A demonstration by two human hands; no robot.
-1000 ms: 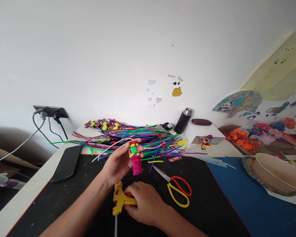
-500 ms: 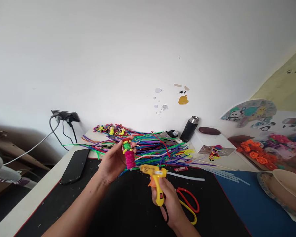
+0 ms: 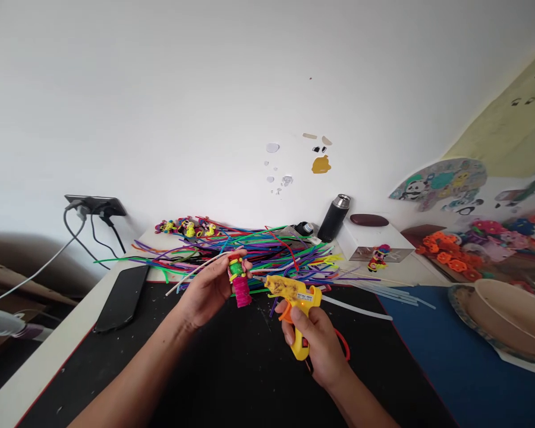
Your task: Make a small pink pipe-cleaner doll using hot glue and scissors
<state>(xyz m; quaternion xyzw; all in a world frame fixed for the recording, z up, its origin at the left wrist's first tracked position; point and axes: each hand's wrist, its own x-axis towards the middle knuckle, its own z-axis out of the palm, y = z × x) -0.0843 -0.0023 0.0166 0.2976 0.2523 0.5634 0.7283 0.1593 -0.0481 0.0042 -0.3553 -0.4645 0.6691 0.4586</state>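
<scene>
My left hand point(image 3: 208, 292) grips a small pipe-cleaner figure point(image 3: 241, 291) upright between thumb and fingers; its lower part is magenta, its upper part green with yellow and red. In my right hand point(image 3: 318, 339) is a yellow hot glue gun point(image 3: 294, 291) with an orange trigger and a glowing orange light. The gun's nozzle points left at the figure, close beside its upper part; whether they touch I cannot tell. A clear glue stick point(image 3: 356, 309) sticks out of the gun's back. Scissors with a red handle point(image 3: 344, 346) lie mostly hidden behind my right hand.
Many coloured pipe cleaners point(image 3: 214, 249) spread along the back of the desk, near finished figures point(image 3: 187, 227). A black phone point(image 3: 121, 298) lies left. A black thermos point(image 3: 334, 219), a white box point(image 3: 359, 238) and loose glue sticks point(image 3: 396, 291) are at right.
My right hand has raised the glue gun, its nozzle now level with the figure's upper part. The figure has tilted slightly. The camera view has shifted a little.
</scene>
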